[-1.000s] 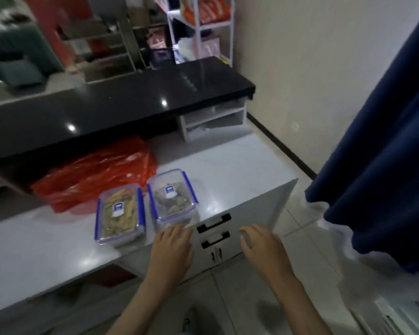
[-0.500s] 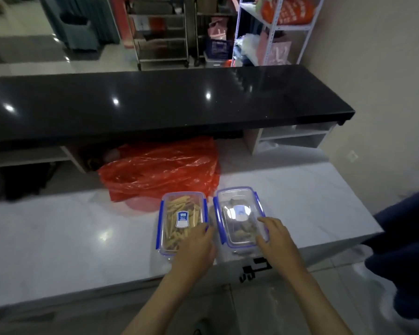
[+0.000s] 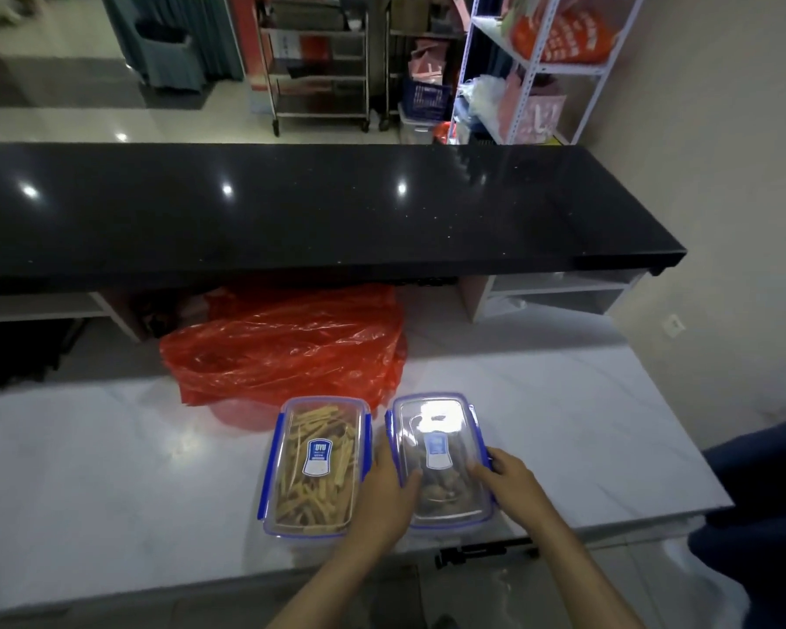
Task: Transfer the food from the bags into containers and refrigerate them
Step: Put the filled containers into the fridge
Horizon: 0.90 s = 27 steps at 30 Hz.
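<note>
Two clear lidded containers with blue clips stand side by side near the front edge of the white marble counter [image 3: 110, 469]. The left container [image 3: 314, 465] holds yellow sticks of food. The right container [image 3: 436, 451] holds darker brown pieces. My left hand [image 3: 389, 497] grips the right container's left side, thumb on its lid. My right hand [image 3: 511, 481] grips its right side, fingers on the lid. A crumpled red plastic bag [image 3: 287, 342] lies just behind the containers.
A raised black countertop [image 3: 291, 206] runs across behind the bag, with open shelves under it. Black drawer handles [image 3: 482, 549] show below the counter edge. Dark blue cloth [image 3: 763, 501] hangs at the right. Racks and carts stand in the far room.
The view swung left and centred on the counter. Both hands rose from the cabinet front onto the counter and closed around the sides of the right container.
</note>
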{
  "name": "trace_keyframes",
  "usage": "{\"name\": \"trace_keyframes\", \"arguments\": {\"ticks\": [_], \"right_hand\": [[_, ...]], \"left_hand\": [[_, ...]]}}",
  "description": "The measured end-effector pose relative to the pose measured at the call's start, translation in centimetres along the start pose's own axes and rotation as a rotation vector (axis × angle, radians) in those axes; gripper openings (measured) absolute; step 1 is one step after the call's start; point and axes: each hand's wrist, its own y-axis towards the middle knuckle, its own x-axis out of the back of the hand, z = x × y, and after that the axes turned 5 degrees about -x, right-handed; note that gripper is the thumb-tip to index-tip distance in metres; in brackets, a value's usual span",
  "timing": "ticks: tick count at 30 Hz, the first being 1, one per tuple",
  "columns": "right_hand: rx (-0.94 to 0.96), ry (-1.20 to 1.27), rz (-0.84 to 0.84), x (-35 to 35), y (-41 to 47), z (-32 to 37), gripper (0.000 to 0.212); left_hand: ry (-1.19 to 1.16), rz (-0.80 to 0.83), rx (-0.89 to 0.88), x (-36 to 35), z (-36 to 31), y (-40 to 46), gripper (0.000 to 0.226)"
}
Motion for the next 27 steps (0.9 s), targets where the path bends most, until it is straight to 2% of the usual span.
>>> {"name": "trace_keyframes", "arguments": {"ticks": [2, 7, 9, 17, 21, 24, 27], "right_hand": [[-0.044, 0.099, 0.056, -0.1, 0.1, -0.2, 0.036], [-0.150, 0.313, 0.086, 0.3, -0.5, -0.1, 0.040], [-0.168, 0.405, 0.095, 1.1, -1.4, 0.2, 0.039], [-0.119, 0.509, -0.113, 2.7, -6.5, -0.3, 0.052], [-0.131, 0.682, -0.240, 2.2, -10.0, -2.8, 0.046], [-0.144, 0.796, -0.353, 2.5, -13.0, -5.1, 0.041], [-0.153, 0.889, -0.464, 3.3, -16.0, -7.6, 0.043]], "left_hand": [[-0.105, -0.019, 0.075, -0.5, -0.4, 0.3, 0.060], [-0.282, -0.054, 0.245, -1.1, -0.6, 0.7, 0.059], [-0.345, -0.063, 0.247, -1.5, -0.8, 0.7, 0.046], [-0.480, -0.046, 0.156, -1.7, -2.3, -0.5, 0.055], [-0.519, 0.134, 0.097, -2.5, -2.4, -1.6, 0.061], [-0.533, 0.360, 0.089, -4.0, -2.5, -3.0, 0.068], [-0.510, 0.462, 0.099, -6.1, -3.3, -4.7, 0.056]]}}
